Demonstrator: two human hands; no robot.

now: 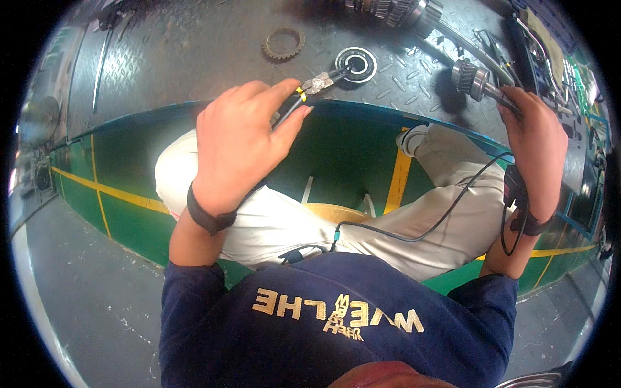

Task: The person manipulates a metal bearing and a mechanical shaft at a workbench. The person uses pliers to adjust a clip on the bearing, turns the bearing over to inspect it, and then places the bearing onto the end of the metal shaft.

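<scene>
My left hand [242, 139] grips a pair of pliers [317, 84] with dark handles. The plier tips reach to a round steel bearing [357, 63] lying on the metal checker-plate bench [194, 58]. My right hand [537, 145] is closed around the thin end of a geared shaft [475, 81], whose toothed head points left above the bench. I sit with both knees in pale trousers under the bench edge.
A toothed brass-coloured ring [283, 44] lies left of the bearing. A larger gear cluster [394, 10] rests at the top edge. Tools and wires crowd the bench's right end [550, 58]. A black cable [440, 220] runs from my right wrist across my lap. The floor is green with yellow lines [398, 181].
</scene>
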